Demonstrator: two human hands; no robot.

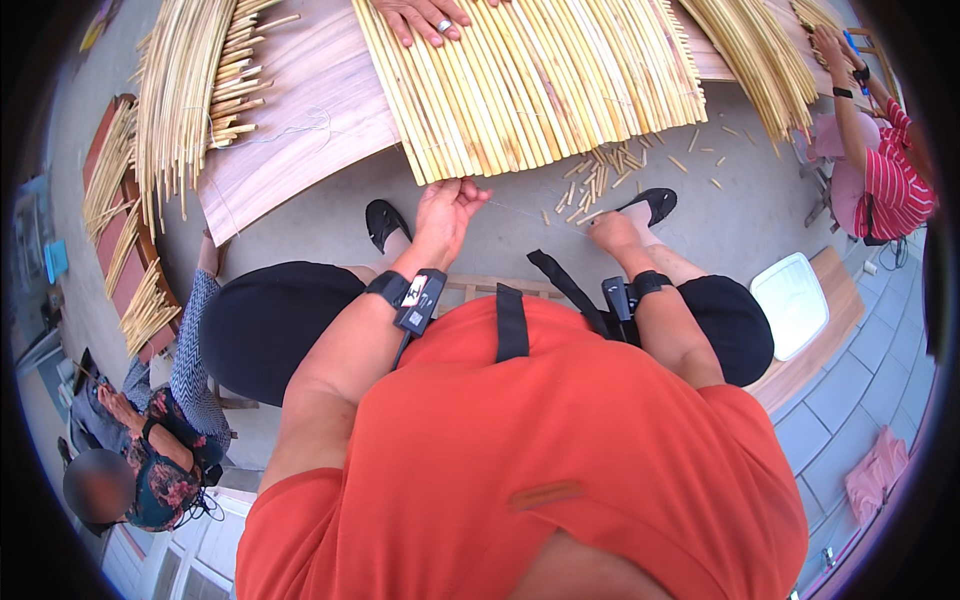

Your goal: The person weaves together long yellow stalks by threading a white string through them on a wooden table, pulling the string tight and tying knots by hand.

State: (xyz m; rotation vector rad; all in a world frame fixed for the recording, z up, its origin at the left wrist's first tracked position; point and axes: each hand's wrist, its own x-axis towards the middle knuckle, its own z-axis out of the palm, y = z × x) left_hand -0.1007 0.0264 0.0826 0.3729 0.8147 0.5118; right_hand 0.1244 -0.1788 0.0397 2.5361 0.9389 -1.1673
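A mat of pale yellow reed stalks point(530, 90), laid side by side, hangs over the table's near edge. Just below its near left corner is my left hand point(447, 218), fingers pinched together on a thin pale thread point(515, 208). The thread runs faintly across toward my right hand point(613, 232), which is closed around its other end above the floor, in front of my knee. What exactly lies inside the right fist is hidden. On the mat's far part rests another person's hand point(422, 18) with a ring.
Bundles of stalks lie on the wooden table point(300, 110) to the left and right. Short cut stalk pieces point(600, 180) are scattered on the floor between my feet. A white plastic lid point(790, 305) lies at right. Co-workers sit at left and right.
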